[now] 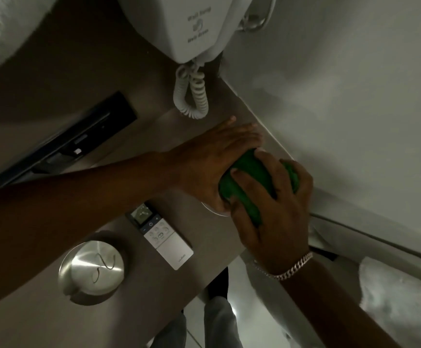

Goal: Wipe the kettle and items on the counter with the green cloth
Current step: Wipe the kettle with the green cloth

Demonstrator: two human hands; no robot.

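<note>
Left forearm (66,212) over worktop (139,292), both hands' grip closed round green cloth (249,177), left hand (214,162), right hand (277,209), remote (165,237) just left of the cloth

Counter (139,310) far corner is crowded: both hands (204,167) (274,212) and the cloth (252,182) sit against the wall (355,109). Coiled cord (191,94) hangs from the wall unit (194,26) onto the far edge, just behind the hands. Remote (165,238) lies mid-counter, kettle lid (91,266) beside it toward the near edge, a narrow strip between them. Bare counter along the left and the near corner.
</note>
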